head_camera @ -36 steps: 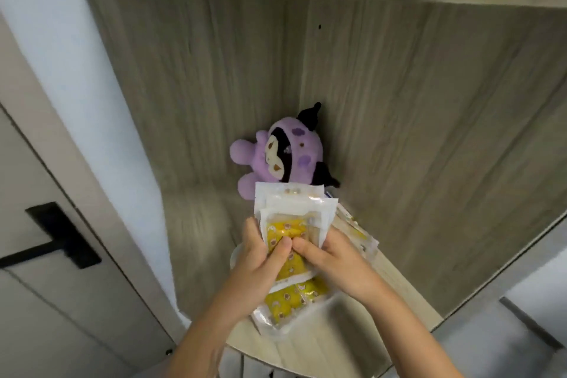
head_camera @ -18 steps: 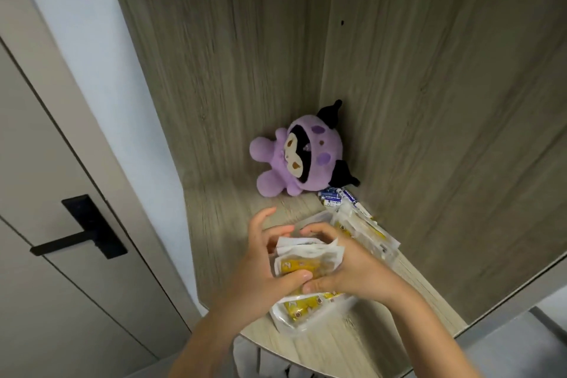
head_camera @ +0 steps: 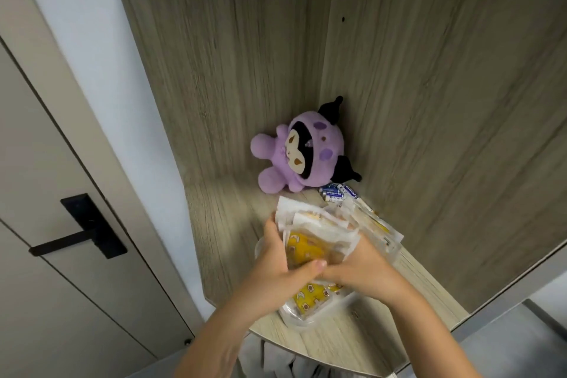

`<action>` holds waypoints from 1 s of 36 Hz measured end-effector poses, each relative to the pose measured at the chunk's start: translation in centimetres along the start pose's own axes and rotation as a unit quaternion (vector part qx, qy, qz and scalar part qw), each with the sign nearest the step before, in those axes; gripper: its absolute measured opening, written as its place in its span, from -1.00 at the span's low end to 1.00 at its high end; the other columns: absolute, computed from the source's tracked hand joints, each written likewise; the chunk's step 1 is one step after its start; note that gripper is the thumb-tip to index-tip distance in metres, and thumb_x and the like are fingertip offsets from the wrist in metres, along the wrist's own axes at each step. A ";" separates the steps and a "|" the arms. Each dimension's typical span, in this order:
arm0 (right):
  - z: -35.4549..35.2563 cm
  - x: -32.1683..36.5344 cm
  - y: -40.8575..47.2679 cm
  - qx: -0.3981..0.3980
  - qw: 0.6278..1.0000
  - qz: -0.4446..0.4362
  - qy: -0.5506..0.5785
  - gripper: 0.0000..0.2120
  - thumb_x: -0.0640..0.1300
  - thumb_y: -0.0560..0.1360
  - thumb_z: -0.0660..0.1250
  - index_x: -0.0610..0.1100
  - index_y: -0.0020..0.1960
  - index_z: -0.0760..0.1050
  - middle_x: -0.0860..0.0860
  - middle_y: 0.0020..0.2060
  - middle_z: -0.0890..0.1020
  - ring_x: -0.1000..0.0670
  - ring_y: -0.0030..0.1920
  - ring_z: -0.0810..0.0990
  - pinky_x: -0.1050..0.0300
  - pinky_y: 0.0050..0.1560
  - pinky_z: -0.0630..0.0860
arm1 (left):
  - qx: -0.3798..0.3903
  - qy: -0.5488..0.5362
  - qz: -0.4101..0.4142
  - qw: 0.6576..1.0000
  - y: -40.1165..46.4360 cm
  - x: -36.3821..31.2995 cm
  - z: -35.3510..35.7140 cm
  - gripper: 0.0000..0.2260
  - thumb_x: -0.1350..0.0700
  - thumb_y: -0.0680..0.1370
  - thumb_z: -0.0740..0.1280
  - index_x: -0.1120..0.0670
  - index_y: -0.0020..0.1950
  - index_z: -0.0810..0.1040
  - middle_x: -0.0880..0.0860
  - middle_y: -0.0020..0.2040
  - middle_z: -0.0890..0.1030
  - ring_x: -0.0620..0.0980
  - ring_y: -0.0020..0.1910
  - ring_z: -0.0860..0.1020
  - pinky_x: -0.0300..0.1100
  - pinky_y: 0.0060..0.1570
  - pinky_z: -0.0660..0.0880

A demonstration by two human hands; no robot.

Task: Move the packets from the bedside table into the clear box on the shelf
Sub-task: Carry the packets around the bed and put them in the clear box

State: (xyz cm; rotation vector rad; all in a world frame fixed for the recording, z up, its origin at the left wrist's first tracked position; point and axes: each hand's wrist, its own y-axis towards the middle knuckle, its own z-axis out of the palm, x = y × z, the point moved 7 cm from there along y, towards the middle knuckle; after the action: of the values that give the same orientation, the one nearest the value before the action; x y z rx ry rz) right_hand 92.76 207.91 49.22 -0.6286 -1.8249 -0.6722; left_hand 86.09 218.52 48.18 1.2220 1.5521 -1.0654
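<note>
Two bare forearms enter from the lower edge, uncovered to the frame's border with no sleeve in view. The left hand (head_camera: 277, 267) and right hand (head_camera: 365, 273) wear nothing.

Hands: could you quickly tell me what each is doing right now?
Left hand: holding the packets.
Right hand: holding the same packets.

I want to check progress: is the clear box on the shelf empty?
Not empty: yellow-patterned packets lie inside the clear box.
</note>
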 end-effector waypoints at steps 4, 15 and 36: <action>0.9 -1.9 -0.1 0.025 0.998 0.046 -0.022 -0.45 -0.32 0.25 0.54 -0.12 0.20 0.53 -0.05 0.05 0.67 -0.08 0.11 0.63 -0.13 0.14 0.55 | 0.034 0.045 -0.049 0.997 -0.4 0.9 0.6 -0.41 0.19 0.56 0.30 -0.07 0.41 0.01 -0.19 0.22 0.38 -0.24 0.20 0.40 -0.28 0.22 0.38; -2.4 0.7 1.0 0.057 0.994 0.067 0.067 -0.48 -0.48 0.26 0.50 -0.22 0.17 0.53 -0.12 0.03 0.68 -0.03 0.03 0.66 0.10 0.03 0.59 | 0.005 0.076 0.025 0.997 0.3 0.1 -1.2 -0.47 0.02 0.52 0.35 -0.09 0.41 0.18 -0.17 0.27 0.42 -0.19 0.28 0.43 -0.22 0.29 0.38; -2.4 -4.3 1.9 0.220 0.883 0.364 -0.196 -0.38 0.06 0.19 0.62 -0.20 0.13 0.53 -0.03 0.05 0.66 -0.07 0.14 0.59 0.06 0.23 0.51 | 0.123 0.523 0.049 0.842 2.9 1.7 1.8 -0.43 -0.07 0.38 0.49 0.04 0.32 0.42 -0.02 0.31 0.44 -0.01 0.30 0.41 -0.17 0.19 0.36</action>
State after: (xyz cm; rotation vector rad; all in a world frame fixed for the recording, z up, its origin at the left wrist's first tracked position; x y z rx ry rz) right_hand 96.99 207.12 46.22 -1.1012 -1.8155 0.3952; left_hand 88.96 217.68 45.80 2.2644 2.1198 -0.4974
